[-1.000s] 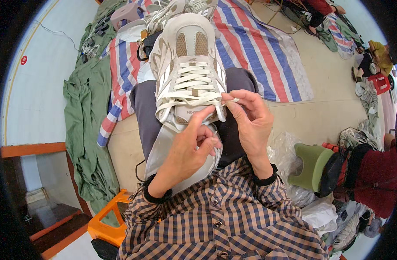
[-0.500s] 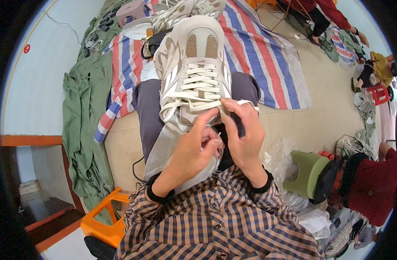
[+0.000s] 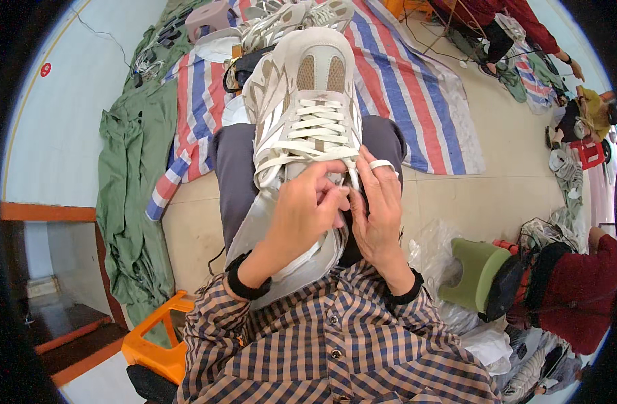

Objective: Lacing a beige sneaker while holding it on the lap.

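A beige and white sneaker [image 3: 320, 46] rests on my lap, toe pointing away, with flat cream shoelaces [image 3: 316, 128] crossed through its eyelets. My left hand [image 3: 307, 209] is closed at the near end of the lacing, its thumb and fingers pinched on the shoelace. Its index finger lies across the shoe's opening. Beside it, my right hand [image 3: 377, 214] grips the shoelace at the right upper eyelets, thumb below and fingers above. A white band circles one of its fingers. The fingers partly hide the lace end and the tongue.
Striped tarpaulin [image 3: 423, 114] and more sneakers [image 3: 275, 27] lie ahead. Green cloth [image 3: 137, 182] runs along the left, near an orange stool [image 3: 157, 337]. A green stool [image 3: 471, 273] stands at right, with clear plastic bags [image 3: 430, 249] beside it. Other people sit at the right.
My left hand has moved up and right, closer to the right-hand eyelets. My right thumb has dropped away from the fingertips, and a strand of lace now shows between the hands.
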Tool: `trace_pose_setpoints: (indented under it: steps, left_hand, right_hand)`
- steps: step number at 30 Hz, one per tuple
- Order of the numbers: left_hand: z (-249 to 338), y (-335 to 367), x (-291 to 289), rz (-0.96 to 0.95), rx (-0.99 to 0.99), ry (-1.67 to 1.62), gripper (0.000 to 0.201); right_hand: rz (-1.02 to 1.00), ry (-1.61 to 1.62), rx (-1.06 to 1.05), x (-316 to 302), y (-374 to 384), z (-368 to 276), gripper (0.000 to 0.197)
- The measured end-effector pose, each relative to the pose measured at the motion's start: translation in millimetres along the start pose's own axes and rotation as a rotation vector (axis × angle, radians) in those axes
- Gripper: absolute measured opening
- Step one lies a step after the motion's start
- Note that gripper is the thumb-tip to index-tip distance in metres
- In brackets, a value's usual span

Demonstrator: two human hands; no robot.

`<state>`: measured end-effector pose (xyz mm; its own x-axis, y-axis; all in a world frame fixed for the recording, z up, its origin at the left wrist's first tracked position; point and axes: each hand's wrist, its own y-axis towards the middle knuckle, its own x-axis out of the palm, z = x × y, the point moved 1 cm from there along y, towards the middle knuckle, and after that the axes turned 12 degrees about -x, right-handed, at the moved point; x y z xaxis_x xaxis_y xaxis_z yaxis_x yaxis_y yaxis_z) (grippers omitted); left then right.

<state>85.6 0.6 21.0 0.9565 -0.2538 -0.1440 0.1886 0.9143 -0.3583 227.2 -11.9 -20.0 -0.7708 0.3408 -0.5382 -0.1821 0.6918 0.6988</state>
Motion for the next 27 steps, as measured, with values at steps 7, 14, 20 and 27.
trace_pose_setpoints:
  steps: [7, 14, 20, 27]
  left_hand:
    - [3.4, 9.6, 9.9, 0.103, -0.023, -0.052, 0.012]
    - [-12.2, -11.4, -5.4, 0.073, 0.006, 0.177, 0.008]
    - [-15.5, -41.5, -32.5, -0.024, -0.123, 0.164, 0.005]
    - [2.3, -47.9, -53.8, 0.122, -0.062, -0.057, 0.012]
  right_hand:
    - [-0.001, 0.039, 0.03, 0.1, 0.8, -1.1, 0.05]
    - [-0.061, 0.154, 0.108, -19.0, 1.8, -4.7, 0.046]
    - [0.04, 0.38, 0.532, -41.7, -3.1, -5.8, 0.022]
    - [-0.199, 0.682, 0.391, -17.4, 26.5, -37.9, 0.023]
